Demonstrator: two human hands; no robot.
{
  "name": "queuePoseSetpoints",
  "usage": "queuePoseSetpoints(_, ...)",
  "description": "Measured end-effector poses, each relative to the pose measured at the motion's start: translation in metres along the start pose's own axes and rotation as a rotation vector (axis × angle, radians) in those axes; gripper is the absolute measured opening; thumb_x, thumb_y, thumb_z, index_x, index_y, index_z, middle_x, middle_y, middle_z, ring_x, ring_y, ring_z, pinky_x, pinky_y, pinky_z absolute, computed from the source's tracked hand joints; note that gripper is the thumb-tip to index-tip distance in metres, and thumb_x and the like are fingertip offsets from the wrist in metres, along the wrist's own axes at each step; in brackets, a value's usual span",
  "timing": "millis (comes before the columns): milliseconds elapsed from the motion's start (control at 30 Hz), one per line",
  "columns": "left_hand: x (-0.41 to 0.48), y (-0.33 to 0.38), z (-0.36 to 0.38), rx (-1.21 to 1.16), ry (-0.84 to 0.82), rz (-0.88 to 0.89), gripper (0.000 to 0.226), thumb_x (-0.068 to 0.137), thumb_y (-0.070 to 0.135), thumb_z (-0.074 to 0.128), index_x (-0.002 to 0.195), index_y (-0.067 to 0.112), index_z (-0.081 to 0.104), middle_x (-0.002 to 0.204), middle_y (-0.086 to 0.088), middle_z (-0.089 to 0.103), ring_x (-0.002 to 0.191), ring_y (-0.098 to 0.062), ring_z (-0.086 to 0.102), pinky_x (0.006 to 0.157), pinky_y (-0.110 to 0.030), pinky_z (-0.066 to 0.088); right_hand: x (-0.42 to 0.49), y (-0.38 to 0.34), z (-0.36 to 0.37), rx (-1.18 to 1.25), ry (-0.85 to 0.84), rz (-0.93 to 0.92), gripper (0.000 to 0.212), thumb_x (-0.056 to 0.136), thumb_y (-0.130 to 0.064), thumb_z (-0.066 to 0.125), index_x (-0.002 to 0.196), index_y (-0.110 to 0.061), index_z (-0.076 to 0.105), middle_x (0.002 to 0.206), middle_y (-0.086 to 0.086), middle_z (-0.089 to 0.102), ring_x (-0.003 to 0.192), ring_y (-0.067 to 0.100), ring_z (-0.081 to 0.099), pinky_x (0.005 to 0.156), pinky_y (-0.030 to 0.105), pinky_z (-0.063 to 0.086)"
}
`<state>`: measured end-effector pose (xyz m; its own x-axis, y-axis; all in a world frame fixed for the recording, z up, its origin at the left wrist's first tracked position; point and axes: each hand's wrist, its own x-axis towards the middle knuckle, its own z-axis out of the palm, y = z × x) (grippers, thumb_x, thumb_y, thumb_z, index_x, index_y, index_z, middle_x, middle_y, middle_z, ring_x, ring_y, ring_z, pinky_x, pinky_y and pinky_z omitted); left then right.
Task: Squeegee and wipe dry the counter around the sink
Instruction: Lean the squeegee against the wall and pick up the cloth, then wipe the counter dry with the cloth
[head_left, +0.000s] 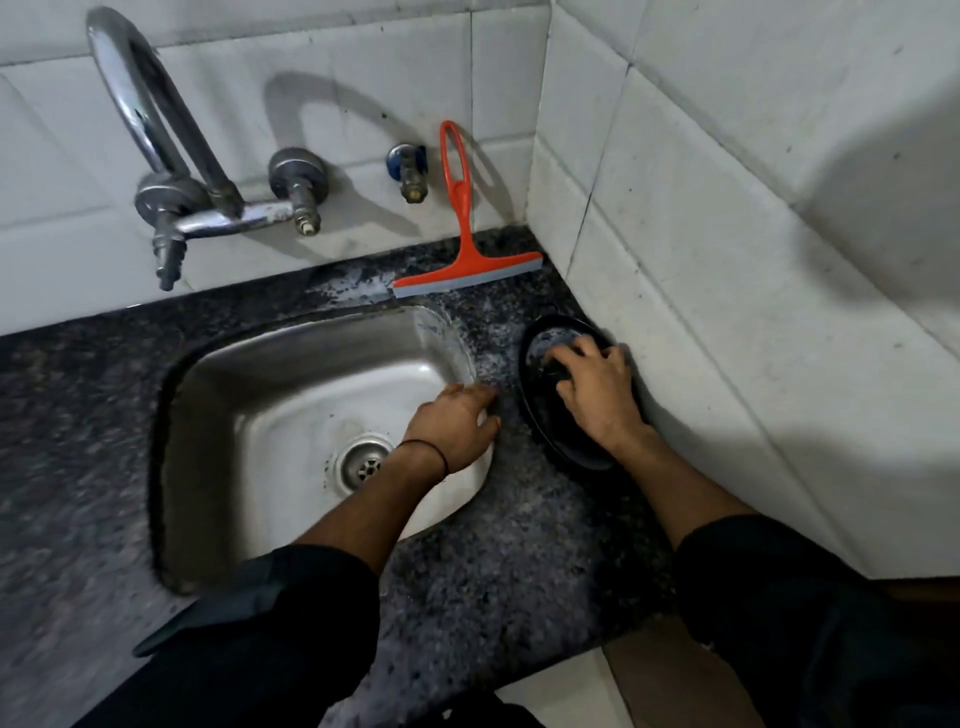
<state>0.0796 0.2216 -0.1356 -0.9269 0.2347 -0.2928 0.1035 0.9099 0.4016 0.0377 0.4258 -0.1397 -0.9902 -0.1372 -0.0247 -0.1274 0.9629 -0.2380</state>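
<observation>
The squeegee (464, 244) stands untouched behind the sink (291, 395), its blade on the counter (519, 545) and its looped handle leaning on the tiled back wall. The left hand (457, 423) lies flat with fingers extended, resting where the sink's right rim meets the counter, and holds nothing. The right hand (597, 387) reaches into a black oval dish (540, 415) set just beside the right wall; its fingers curl down onto something dark in the dish, but the view is too dim to tell whether they grip it. The step in hand appears to be clearing this dish from the strip between sink and wall before squeegeeing begins. Lift the dish level so that any water in it does not spill onto the counter, and set it clear of the area to be dried. Wet sheen shows on the stone behind and to the right of the sink, so treat that corner first. Take the squeegee by the handle, seat the blade flat against the stone and draw each stroke toward the sink rim. Overlap the strokes, then wipe dry what the blade leaves.
</observation>
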Motion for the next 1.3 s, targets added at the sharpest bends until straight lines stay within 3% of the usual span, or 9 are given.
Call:
queuePoseSetpoints(100, -0.015, -0.013, -0.01, -0.165, 0.155, -0.047, 0.039, 0.096, 0.04, 0.045, 0.128, 0.027, 0.062, 0.124, -0.004, 0.067, 0.112, -0.028, 0.061, 0.09, -0.041, 0.052, 0.008, -0.004, -0.013, 0.186, 0.113, 0.012, 0.042, 0.08, -0.008, 0.061, 0.119, -0.022, 0.065, 0.118, 0.01, 0.058, 0.103, 0.038, 0.058, 0.089, 0.045, 0.05)
queuePoseSetpoints(200, -0.038, -0.034, -0.02, -0.265, 0.247, -0.101, 0.042, 0.087, 0.046, 0.04, 0.113, 0.03, 0.069, 0.109, 0.003, 0.073, 0.098, -0.021, 0.067, 0.085, -0.04, 0.055, 0.009, -0.03, -0.029, 0.315, 0.243, -0.013, 0.041, 0.077, -0.003, 0.059, 0.114, -0.018, 0.068, 0.11, 0.01, 0.062, 0.097, 0.031, 0.061, 0.085, 0.039, 0.052)
queuePoseSetpoints(300, -0.064, -0.062, -0.028, -0.385, 0.342, -0.176, 0.028, 0.09, 0.035, 0.05, 0.104, 0.029, 0.073, 0.098, 0.005, 0.075, 0.09, -0.014, 0.069, 0.085, -0.034, 0.055, 0.006, -0.076, -0.034, 0.537, 0.224, -0.055, 0.041, 0.076, -0.002, 0.061, 0.112, -0.019, 0.071, 0.106, 0.002, 0.064, 0.092, 0.017, 0.061, 0.086, 0.026, 0.048)
queuePoseSetpoints(500, -0.156, -0.14, -0.047, -0.499, 0.528, -0.322, 0.022, 0.092, 0.027, 0.055, 0.102, 0.027, 0.075, 0.097, 0.006, 0.076, 0.09, -0.01, 0.069, 0.085, -0.034, 0.055, -0.023, -0.213, -0.015, 1.187, -0.202, -0.025, 0.04, 0.087, 0.009, 0.052, 0.11, -0.02, 0.066, 0.09, 0.003, 0.069, 0.069, 0.012, 0.061, 0.065, 0.026, 0.052)
queuePoseSetpoints(633, -0.246, -0.202, -0.064, -0.487, 0.685, -0.464, 0.022, 0.095, 0.028, 0.054, 0.105, 0.027, 0.074, 0.099, 0.005, 0.075, 0.092, -0.014, 0.068, 0.081, -0.034, 0.056, -0.059, -0.316, 0.005, 1.354, -0.512, 0.002, 0.039, 0.087, 0.006, 0.046, 0.114, -0.014, 0.066, 0.089, 0.007, 0.067, 0.071, 0.018, 0.062, 0.062, 0.027, 0.052)
queuePoseSetpoints(800, -0.364, -0.271, -0.071, -0.539, 0.839, -0.653, 0.024, 0.098, 0.027, 0.052, 0.11, 0.023, 0.072, 0.1, 0.005, 0.074, 0.09, -0.009, 0.067, 0.084, -0.035, 0.058, -0.108, -0.445, 0.013, 1.53, -0.811, 0.067, 0.046, 0.081, 0.003, 0.039, 0.114, -0.016, 0.066, 0.091, 0.011, 0.067, 0.077, 0.027, 0.063, 0.071, 0.034, 0.054)
queuePoseSetpoints(933, -0.443, -0.318, -0.069, -0.549, 0.943, -0.792, 0.023, 0.097, 0.029, 0.053, 0.109, 0.025, 0.073, 0.098, 0.005, 0.074, 0.087, -0.01, 0.067, 0.08, -0.036, 0.058, -0.148, -0.528, 0.016, 1.487, -1.025, 0.161, 0.026, 0.086, -0.016, 0.044, 0.093, -0.009, 0.068, 0.078, 0.008, 0.072, 0.064, 0.024, 0.069, 0.067, 0.036, 0.059)
queuePoseSetpoints(1167, -0.529, -0.389, -0.071, -0.571, 0.983, -0.917, 0.022, 0.098, 0.029, 0.052, 0.107, 0.026, 0.073, 0.099, 0.006, 0.074, 0.09, -0.01, 0.067, 0.085, -0.036, 0.057, -0.193, -0.643, 0.03, 1.457, -1.126, 0.109, 0.032, 0.088, -0.031, 0.055, 0.083, -0.007, 0.075, 0.083, 0.011, 0.073, 0.065, 0.026, 0.071, 0.066, 0.043, 0.059)
queuePoseSetpoints(1300, -0.544, -0.439, -0.088, -0.56, 0.993, -0.951, 0.022, 0.098, 0.028, 0.053, 0.108, 0.024, 0.073, 0.098, 0.003, 0.074, 0.089, -0.012, 0.066, 0.084, -0.036, 0.056, -0.184, -0.697, 0.049, 1.411, -1.195, 0.082, 0.037, 0.083, -0.027, 0.069, 0.114, -0.007, 0.071, 0.103, 0.01, 0.071, 0.087, 0.027, 0.069, 0.092, 0.047, 0.055)
